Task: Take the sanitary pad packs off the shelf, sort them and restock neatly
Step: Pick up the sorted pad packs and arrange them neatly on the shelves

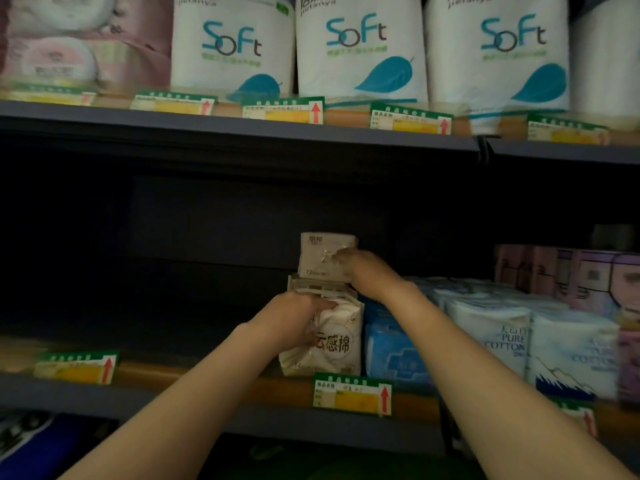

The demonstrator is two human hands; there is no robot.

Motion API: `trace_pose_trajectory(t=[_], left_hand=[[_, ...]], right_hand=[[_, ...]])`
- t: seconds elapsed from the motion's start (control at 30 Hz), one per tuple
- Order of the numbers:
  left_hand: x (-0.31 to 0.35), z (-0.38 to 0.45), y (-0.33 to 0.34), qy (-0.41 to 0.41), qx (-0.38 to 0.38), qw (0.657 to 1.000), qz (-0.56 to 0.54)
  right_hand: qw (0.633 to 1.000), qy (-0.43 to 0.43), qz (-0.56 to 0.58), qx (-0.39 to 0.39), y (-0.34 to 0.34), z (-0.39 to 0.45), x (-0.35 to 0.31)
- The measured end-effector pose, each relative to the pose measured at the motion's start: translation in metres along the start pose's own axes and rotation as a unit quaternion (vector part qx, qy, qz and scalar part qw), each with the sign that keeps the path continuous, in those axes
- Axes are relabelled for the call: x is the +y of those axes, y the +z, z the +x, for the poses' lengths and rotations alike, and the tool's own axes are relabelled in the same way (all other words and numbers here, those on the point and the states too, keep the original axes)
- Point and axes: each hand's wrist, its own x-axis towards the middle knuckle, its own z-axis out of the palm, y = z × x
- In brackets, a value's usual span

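Left hand (294,315) grips the cream pack (325,344) standing at the shelf (207,389) front edge, while the right hand (360,268) pinches a smaller pack (318,252) stacked on top, blue packs (394,355) just beside.

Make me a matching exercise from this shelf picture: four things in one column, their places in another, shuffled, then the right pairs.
Things
1. Small cream pack
2. Large cream pack
3. Soft tissue rolls
4. Blue pack

Places
A. On the upper shelf
B. Front of the lower shelf, under the left hand
C. On top of the cream stack, under the right hand
D. Just right of the large cream pack

Pairs: 1-C, 2-B, 3-A, 4-D
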Motion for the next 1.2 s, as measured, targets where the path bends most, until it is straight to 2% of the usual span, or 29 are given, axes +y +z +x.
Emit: trace_pose_trajectory(t=[0.13,0.2,0.23,0.3,0.37,0.43,0.53,0.6,0.67,0.77,0.9,1.0,1.2], left_hand=[[0.011,-0.005,-0.002,-0.035,-0.003,0.999,-0.01],[0.008,-0.018,0.002,-0.048,0.049,0.997,-0.023],[0.008,-0.032,0.006,-0.042,0.116,0.991,-0.046],[0.011,-0.075,0.017,0.012,0.31,0.947,-0.083],[0.02,-0.132,0.05,0.036,0.398,0.909,-0.114],[0.03,-0.194,0.113,0.031,0.335,0.932,-0.133],[0.044,-0.278,0.221,-0.028,0.15,0.972,-0.18],[0.053,-0.316,0.277,-0.052,0.013,0.982,-0.179],[0.057,-0.338,0.309,-0.071,-0.126,0.978,-0.15],[0.046,-0.363,0.345,-0.083,-0.281,0.95,-0.108],[0.04,-0.37,0.374,-0.104,-0.34,0.929,-0.102],[0.047,-0.365,0.389,-0.089,-0.343,0.931,-0.085],[0.045,-0.354,0.405,-0.11,-0.319,0.936,-0.102]], right_hand=[[0.988,-0.055,0.066,0.13,0.0,-0.067,-0.017],[0.981,-0.09,0.076,0.157,0.013,-0.116,-0.025],[0.977,-0.113,0.082,0.163,0.022,-0.143,-0.026],[0.973,-0.146,0.1,0.148,0.046,-0.198,-0.026],[0.973,-0.141,0.136,0.121,0.083,-0.252,-0.028],[0.979,-0.105,0.171,0.046,0.139,-0.302,-0.031],[0.969,-0.015,0.19,-0.157,0.226,-0.366,-0.046],[0.951,-0.011,0.165,-0.26,0.281,-0.403,-0.056],[0.927,-0.006,0.149,-0.343,0.322,-0.43,-0.066],[0.892,0.008,0.132,-0.433,0.37,-0.452,-0.076],[0.874,0.063,0.124,-0.466,0.413,-0.456,-0.084],[0.866,0.048,0.073,-0.492,0.441,-0.463,-0.101],[0.916,0.05,-0.012,-0.397,0.47,-0.486,-0.121]])
